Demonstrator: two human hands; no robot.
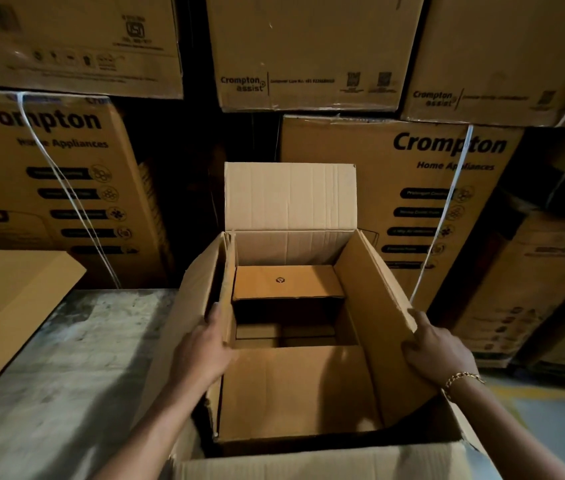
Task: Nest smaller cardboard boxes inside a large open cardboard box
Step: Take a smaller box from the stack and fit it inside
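We judge the main risk to be a jam: the smaller box [294, 386] sits inside the large box [326, 459], and its left wall lies close against the large box's left flap [191, 299], so if we push down unevenly one corner could catch and crumple a wall. The upright far flap [289, 197] could also fold inward and block whatever comes next. Deeper in, towards the far wall of the large box, another small box [288, 282] is already nested, and a hard shove might knock against it.

Our left hand [204, 348] curls over the top edge of the smaller box's left wall, fingers inside, thumb hidden. Our right hand [436, 348], a gold bracelet [461, 379] at the wrist, lies partly open against the right flap [378, 313], index finger stretched up along it; whether it truly grips we cannot tell
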